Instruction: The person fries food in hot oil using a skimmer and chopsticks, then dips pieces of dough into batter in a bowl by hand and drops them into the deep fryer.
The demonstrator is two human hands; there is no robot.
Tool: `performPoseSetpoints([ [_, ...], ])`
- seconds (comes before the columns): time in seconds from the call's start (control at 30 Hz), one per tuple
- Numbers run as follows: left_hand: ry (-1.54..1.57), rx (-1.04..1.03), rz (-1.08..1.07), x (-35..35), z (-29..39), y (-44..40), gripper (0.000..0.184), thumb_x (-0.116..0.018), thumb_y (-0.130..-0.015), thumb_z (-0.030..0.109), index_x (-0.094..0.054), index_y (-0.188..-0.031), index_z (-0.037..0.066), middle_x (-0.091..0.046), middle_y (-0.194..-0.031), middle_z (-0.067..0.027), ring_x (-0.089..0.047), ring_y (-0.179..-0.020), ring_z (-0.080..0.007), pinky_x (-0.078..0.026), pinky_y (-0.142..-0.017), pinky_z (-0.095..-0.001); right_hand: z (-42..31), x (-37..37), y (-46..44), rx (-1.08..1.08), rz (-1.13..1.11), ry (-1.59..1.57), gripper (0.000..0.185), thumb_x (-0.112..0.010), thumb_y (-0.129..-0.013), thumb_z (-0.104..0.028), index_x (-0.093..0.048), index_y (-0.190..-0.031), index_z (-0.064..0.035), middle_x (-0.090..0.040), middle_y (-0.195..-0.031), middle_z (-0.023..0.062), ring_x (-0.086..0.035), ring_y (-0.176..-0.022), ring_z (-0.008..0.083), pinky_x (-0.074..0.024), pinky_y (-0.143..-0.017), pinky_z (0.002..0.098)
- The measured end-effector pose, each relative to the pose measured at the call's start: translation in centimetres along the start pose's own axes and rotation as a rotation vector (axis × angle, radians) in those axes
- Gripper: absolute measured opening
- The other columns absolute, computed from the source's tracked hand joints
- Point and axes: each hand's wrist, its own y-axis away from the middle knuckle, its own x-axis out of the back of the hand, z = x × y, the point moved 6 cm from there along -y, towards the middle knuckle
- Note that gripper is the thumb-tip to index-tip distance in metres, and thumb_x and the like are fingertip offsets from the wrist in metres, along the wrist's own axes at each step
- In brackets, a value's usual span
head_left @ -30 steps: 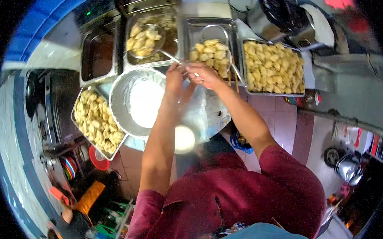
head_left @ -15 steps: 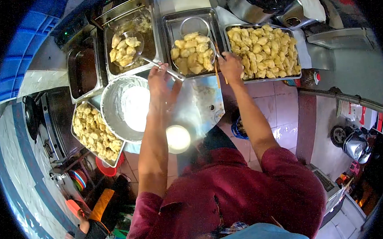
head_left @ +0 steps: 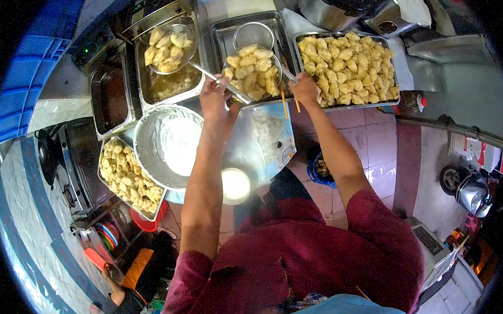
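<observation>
Shifted higher at upper left, a skimmer [head_left: 194,47], left hand [head_left: 215,97] closed round its handle [head_left: 204,71], presumably drains above the fryer [head_left: 173,98] (right hand [head_left: 305,90] gripping a strainer handle [head_left: 288,74]).

a kitchen, with a fryer [head_left: 171,99], strainer [head_left: 203,71] and food trays [head_left: 224,37].

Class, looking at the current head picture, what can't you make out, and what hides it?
All in the head view:
Left strainer's handle, middle part: covered by the left grip.
Right strainer's handle, far end: behind the right grip.
White contents of the big bowl: washed out by glare.
Blue bag, its contents: too small and dark.
Co-worker: cut off by the bottom edge.
</observation>
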Motion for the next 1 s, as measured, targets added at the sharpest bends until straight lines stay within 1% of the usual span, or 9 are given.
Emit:
performPoseSetpoints([
  [0.1,0.018,-0.043,-0.074,-1.7,-2.4,-1.9,0.020,-0.062,-0.090,0.006,-0.058,-0.109,0.008,-0.065,-0.104,-0.0066,-0.061,-0.098,-0.0196,-0.050,-0.078,-0.0367,-0.4,2.3,-0.3,0.110,0.150,-0.009,0.036,-0.063,-0.083,-0.036,-0.053,-0.106,-0.0100,-0.062,-0.071,0.0186,-0.065,-0.071,0.0386,-0.0519,-0.067,0.0469],
  [0.23,-0.033,-0.003,-0.133,-6.9,-4.4,-2.2,0.019,-0.064,-0.087,0.003,-0.060,-0.105,0.008,-0.065,-0.101,-0.0051,-0.061,-0.095,-0.0184,-0.051,-0.075,-0.0359,-0.7,7.1,-2.9,0.074,0.218,-0.034,0.039,-0.064,-0.083,-0.036,-0.050,-0.109,-0.0109,-0.065,-0.077,0.0210,-0.064,-0.075,0.0413,-0.0502,-0.069,0.0497],
  [0.4,-0.029,0.095,-0.168,-14.0,-9.0,-4.3,0.015,-0.058,-0.091,0.003,-0.059,-0.104,0.010,-0.067,-0.095,-0.0031,-0.063,-0.085,-0.0175,-0.051,-0.072,-0.0338,-2.4,14.3,-2.7,0.087,0.281,-0.156,0.031,-0.067,-0.083,-0.028,-0.056,-0.103,-0.0080,-0.066,-0.078,0.0189,-0.065,-0.076,0.0389,-0.0497,-0.069,0.0461],
  [0.5,0.034,0.173,-0.187,-18.0,-10.6,-4.3,0.015,-0.056,-0.092,0.003,-0.057,-0.106,0.010,-0.067,-0.098,-0.0053,-0.062,-0.086,-0.0180,-0.051,-0.070,-0.0343,-2.0,15.9,-1.9,0.152,0.297,-0.256,0.032,-0.067,-0.082,-0.029,-0.056,-0.103,-0.0080,-0.066,-0.080,0.0189,-0.065,-0.076,0.0377,-0.0492,-0.069,0.0457],
  [0.57,0.129,0.168,-0.204,-19.6,-12.2,-5.1,0.013,-0.057,-0.092,0.004,-0.056,-0.105,0.009,-0.067,-0.098,-0.0064,-0.061,-0.084,-0.0179,-0.049,-0.063,-0.0333,-1.3,16.1,-1.5,0.223,0.296,-0.316,0.029,-0.067,-0.083,-0.023,-0.055,-0.104,-0.0064,-0.065,-0.082,0.0191,-0.064,-0.075,0.0363,-0.0487,-0.069,0.0437],
  [0.63,0.119,0.179,-0.230,-20.5,-13.8,-6.2,0.012,-0.058,-0.092,0.004,-0.056,-0.103,0.009,-0.067,-0.096,-0.0061,-0.061,-0.085,-0.0178,-0.048,-0.063,-0.0323,-0.7,16.3,0.7,0.230,0.281,-0.365,0.027,-0.067,-0.083,-0.019,-0.055,-0.104,-0.0057,-0.065,-0.082,0.0195,-0.064,-0.075,0.0355,-0.0486,-0.068,0.0426],
  [0.77,0.077,0.222,-0.182,-21.0,-15.3,-6.9,0.009,-0.060,-0.091,0.005,-0.058,-0.098,0.010,-0.067,-0.095,-0.0053,-0.061,-0.085,-0.0174,-0.047,-0.062,-0.0326,-0.9,16.7,4.0,0.026,0.160,-0.409,0.026,-0.068,-0.083,-0.017,-0.056,-0.101,-0.0022,-0.063,-0.079,0.0143,-0.060,-0.068,0.0237,-0.0474,-0.065,0.0362],
  [0.93,0.226,0.219,-0.223,-20.9,-19.0,-9.0,0.010,-0.064,-0.089,0.005,-0.059,-0.095,0.010,-0.067,-0.097,-0.0054,-0.062,-0.086,-0.0179,-0.048,-0.064,-0.0341,0.4,15.7,5.3,0.038,0.154,-0.505,0.022,-0.066,-0.086,-0.012,-0.056,-0.101,-0.0003,-0.062,-0.079,0.0077,-0.056,-0.066,0.0137,-0.0452,-0.059,0.0306],
  [1.0,0.064,0.198,-0.185,-20.5,-19.5,-9.1,0.011,-0.063,-0.089,0.004,-0.058,-0.096,0.010,-0.067,-0.097,-0.0058,-0.062,-0.086,-0.0187,-0.050,-0.068,-0.0356,0.9,15.3,5.4,0.019,0.142,-0.539,0.020,-0.065,-0.087,-0.011,-0.056,-0.101,-0.0004,-0.062,-0.078,0.0064,-0.056,-0.065,0.0122,-0.0446,-0.058,0.0295],
])
